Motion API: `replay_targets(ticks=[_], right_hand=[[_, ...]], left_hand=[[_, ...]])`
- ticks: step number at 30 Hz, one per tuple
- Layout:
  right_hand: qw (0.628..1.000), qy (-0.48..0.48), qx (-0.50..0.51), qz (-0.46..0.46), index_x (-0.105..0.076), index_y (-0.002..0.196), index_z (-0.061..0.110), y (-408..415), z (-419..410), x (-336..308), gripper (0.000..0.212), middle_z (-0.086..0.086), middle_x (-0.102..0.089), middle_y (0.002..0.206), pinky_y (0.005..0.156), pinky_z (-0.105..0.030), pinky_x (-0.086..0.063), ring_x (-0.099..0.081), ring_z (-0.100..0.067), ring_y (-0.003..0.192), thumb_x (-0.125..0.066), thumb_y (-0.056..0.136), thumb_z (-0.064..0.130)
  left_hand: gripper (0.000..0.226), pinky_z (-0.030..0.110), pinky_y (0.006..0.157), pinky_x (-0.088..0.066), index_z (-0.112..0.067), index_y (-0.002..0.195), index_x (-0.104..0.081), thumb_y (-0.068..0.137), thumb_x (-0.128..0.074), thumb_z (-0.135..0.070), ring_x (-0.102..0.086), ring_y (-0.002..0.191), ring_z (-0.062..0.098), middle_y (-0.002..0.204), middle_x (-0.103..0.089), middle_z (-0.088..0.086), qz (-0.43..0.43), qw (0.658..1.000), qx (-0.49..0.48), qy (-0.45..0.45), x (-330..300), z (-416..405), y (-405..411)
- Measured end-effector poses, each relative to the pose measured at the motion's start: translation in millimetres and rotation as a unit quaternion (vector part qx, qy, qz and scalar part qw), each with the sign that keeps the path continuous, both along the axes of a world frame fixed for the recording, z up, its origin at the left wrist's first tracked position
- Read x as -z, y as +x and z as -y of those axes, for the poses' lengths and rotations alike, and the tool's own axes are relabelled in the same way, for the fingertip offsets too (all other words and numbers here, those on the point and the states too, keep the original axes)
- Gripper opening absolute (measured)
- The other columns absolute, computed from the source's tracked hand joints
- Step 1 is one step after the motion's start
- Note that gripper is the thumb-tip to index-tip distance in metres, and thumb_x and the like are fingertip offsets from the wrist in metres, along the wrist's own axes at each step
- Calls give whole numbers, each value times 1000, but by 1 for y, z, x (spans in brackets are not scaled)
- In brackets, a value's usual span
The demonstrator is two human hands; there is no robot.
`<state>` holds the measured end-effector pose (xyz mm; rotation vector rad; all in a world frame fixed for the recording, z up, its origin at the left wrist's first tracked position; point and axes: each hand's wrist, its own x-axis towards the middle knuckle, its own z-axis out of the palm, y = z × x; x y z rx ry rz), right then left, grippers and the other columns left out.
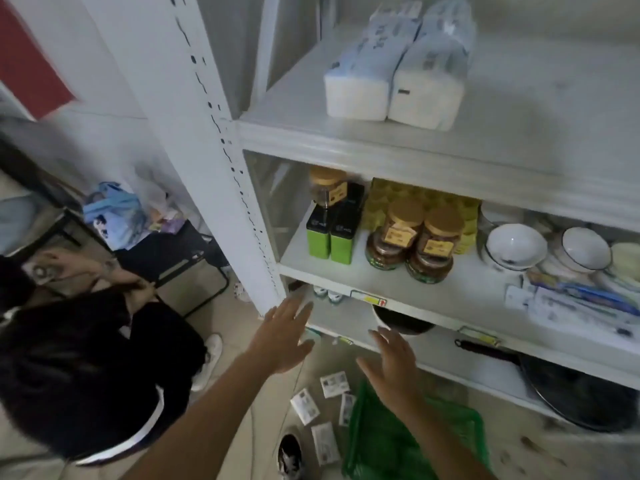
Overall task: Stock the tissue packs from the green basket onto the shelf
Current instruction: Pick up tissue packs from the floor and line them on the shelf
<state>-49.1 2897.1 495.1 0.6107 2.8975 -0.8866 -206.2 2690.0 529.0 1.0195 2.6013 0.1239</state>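
Hands [391, 368] empty above green basket [381, 441].

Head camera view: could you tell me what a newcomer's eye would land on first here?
Probably the two tissue packs lying side by side on the upper shelf. Next, the left hand and right hand, both open and empty, above the green basket on the floor. Brown-lidded jars crowd the shelf below.

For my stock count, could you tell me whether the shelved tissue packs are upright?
No; both tissue packs lie flat side by side on the top shelf.
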Motion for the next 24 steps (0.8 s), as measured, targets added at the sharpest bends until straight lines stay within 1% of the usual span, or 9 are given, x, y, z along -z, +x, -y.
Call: replay_targets(ticks=[4,8,12,14,15,17,18,22,24], right_hand=[[995,-71,7,69,-52,151,21,34,28,55,62,-1,-56,151,117,-33,-37,-48,-22,142,-61,98,51],[979,-102,-3,177,-54,147,14,52,46,113,58,-6,-56,149,112,-25,-32,-49,-24,140,-64,98,44],[943,-174,40,282,-47,153,13,59,64,174,65,-9,-48,156,116,-37,-36,-45,-26,144,-64,97,43],[917,-214,58,330,-49,151,11,58,74,204,66,-12,-52,151,105,-36,-47,-53,-27,136,-67,93,36],[908,-227,62,347,-51,150,11,57,79,219,64,-12,-55,148,93,-33,-52,-57,-26,130,-68,92,32],[897,-247,66,360,-55,146,10,54,87,251,58,-11,-59,145,68,-20,-46,-60,-22,114,-67,91,27],[896,-255,73,356,-57,144,10,52,91,267,55,-11,-60,145,63,-17,-40,-58,-19,108,-67,92,25],[877,-295,113,361,-60,138,5,46,107,341,47,-14,-63,138,76,-31,-44,-62,-26,112,-66,96,25],[866,-308,127,374,-67,128,3,48,115,378,39,-14,-67,128,67,-28,-44,-63,-18,93,-68,96,24]], left_hand=[[83,47,129,-9,-23,168,-7,102,-50,-51,2,162,27,177,2,5,88,993,-17,-77,68,11,36],[81,46,129,-14,-22,167,-10,103,-52,-46,-2,162,27,177,-3,4,143,984,-15,-110,128,21,54],[78,47,128,-16,-22,167,-14,102,-55,-38,-5,162,28,176,-9,7,174,978,-14,-119,194,35,55],[79,48,128,-15,-21,167,-13,102,-55,-36,-6,162,29,176,-10,7,192,973,-15,-125,225,44,56],[79,48,128,-16,-21,167,-14,101,-56,-35,-8,162,29,175,-11,8,197,972,-18,-124,241,49,56],[80,48,126,-22,-19,166,-20,98,-59,-34,-14,161,28,174,-17,9,220,967,-33,-121,272,53,55],[80,46,125,-25,-19,165,-23,96,-61,-33,-17,160,28,173,-20,9,235,964,-46,-119,288,55,55],[78,47,123,-31,-20,164,-25,97,-61,-33,-24,157,28,172,-22,9,290,944,-89,-130,366,65,60],[76,48,121,-33,-19,164,-26,98,-60,-34,-27,155,31,171,-24,11,310,934,-106,-143,410,71,67]])
